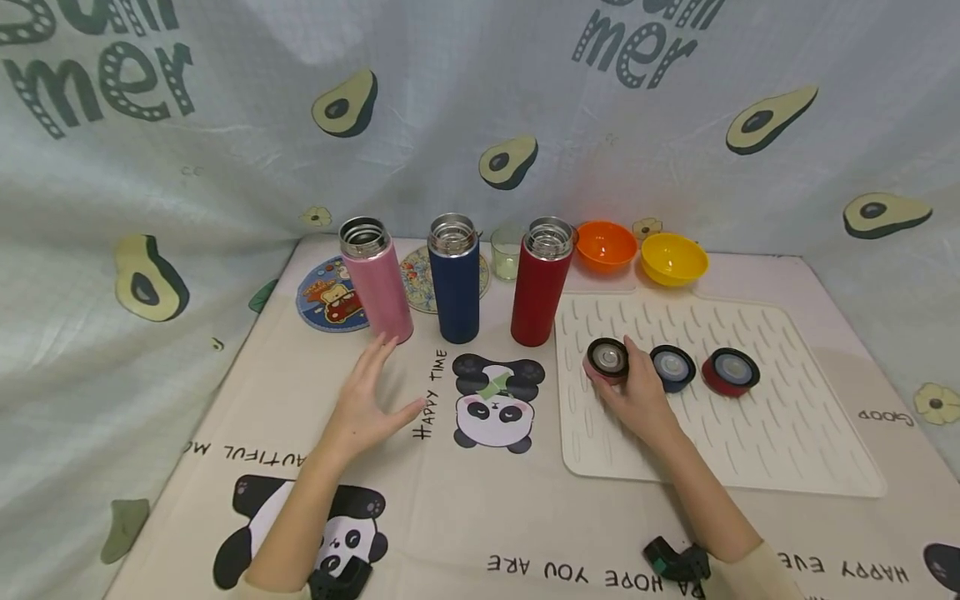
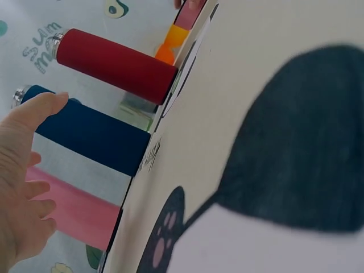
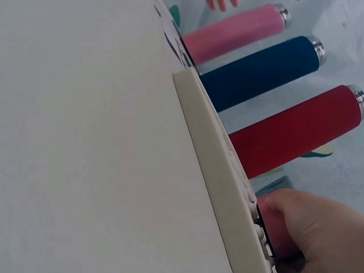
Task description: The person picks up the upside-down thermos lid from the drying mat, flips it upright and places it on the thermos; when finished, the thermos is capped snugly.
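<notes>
**Kid:** What are your hands doing?

**Helper:** Your right hand (image 1: 637, 392) is on the cream drying mat (image 1: 787, 450). Its fingers curl around the pink lid (image 1: 606, 361) and grip it. The lid is round, pink on the side, with a black ring and a shiny grey middle facing up. It is tipped a little toward you, at the left end of the row of lids.

**Kid:** And your other hand?

**Helper:** Your left hand (image 1: 367, 404) holds nothing. Its fingers are straight and spread, with the tips just beside the bottom of the pink bottle (image 1: 375, 279).

**Kid:** What does that bottle look like?

**Helper:** It is tall and pink, with a silver rim and no lid on top. It stands up straight at the back of the table. Next to it stand a dark blue bottle (image 1: 454, 279) and a red bottle (image 1: 542, 282), both open too.

**Kid:** What else is on the mat?

**Helper:** A blue lid (image 1: 672, 367) sits just beside your right hand, and a red lid (image 1: 731, 372) lies past it. Behind the mat sit an orange bowl (image 1: 605, 246) and a yellow bowl (image 1: 673, 258).
</notes>
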The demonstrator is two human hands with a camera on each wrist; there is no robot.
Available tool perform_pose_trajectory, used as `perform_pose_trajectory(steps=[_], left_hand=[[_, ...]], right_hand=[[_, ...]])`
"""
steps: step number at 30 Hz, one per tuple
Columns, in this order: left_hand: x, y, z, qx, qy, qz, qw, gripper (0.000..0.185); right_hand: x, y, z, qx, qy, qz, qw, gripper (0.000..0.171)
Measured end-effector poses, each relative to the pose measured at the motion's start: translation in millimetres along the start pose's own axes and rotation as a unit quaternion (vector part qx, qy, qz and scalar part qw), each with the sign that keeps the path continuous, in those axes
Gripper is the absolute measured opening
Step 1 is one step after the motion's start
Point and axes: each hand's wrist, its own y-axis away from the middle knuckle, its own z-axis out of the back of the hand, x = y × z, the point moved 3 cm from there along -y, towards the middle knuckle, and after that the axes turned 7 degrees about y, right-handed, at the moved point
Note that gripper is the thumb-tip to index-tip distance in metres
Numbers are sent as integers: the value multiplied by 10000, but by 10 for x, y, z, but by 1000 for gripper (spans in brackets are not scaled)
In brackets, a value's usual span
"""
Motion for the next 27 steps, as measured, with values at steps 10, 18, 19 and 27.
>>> perform_pose_trajectory(steps=[10,18,19,27], left_hand=[[-47,18,-29,47,-9,-40,10000,87],[-110,18,-57,198,179,35,9996,79],[-120,14,-60,226,253,55,9994,76],[-214,-19,-155,752,1191,510,9887,51]], right_hand=[[40,-12,24,-296,-128,-120,9994,78],[239,-30,-4,-703,-517,48,9962,71],[281,-36,-10,-729,-560,136,9957,71],[725,-66,28,-631,-892,1002,9890,73]])
